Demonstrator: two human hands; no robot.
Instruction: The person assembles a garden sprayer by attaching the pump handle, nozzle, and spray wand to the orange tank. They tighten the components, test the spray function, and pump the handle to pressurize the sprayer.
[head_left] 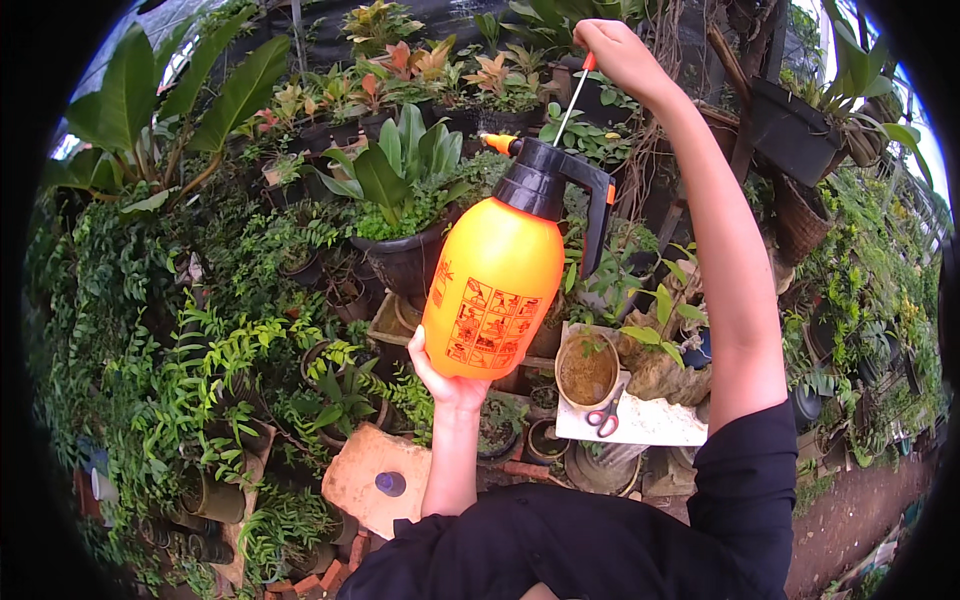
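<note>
An orange pump sprayer (497, 270) with a black head and a yellow-orange nozzle is held up in front of me, leaning slightly to the right. My left hand (449, 383) wraps round its bottom from below. Above it, my right hand (622, 62) is closed round the top of the pump plunger, whose orange end (589, 62) shows under my fist. The plunger's metal rod is drawn well out of the sprayer's head. The black handle with its trigger (598, 225) juts out at the right and is not touched.
Scissors (604, 417) lie on a white slab (650, 422) beside a round tan pot (587, 366). A purple cap-like thing (390, 484) rests on a brick-coloured slab (350, 470) at lower left. Dense potted plants surround me, among them a large black pot (405, 262). A planter (795, 130) hangs upper right.
</note>
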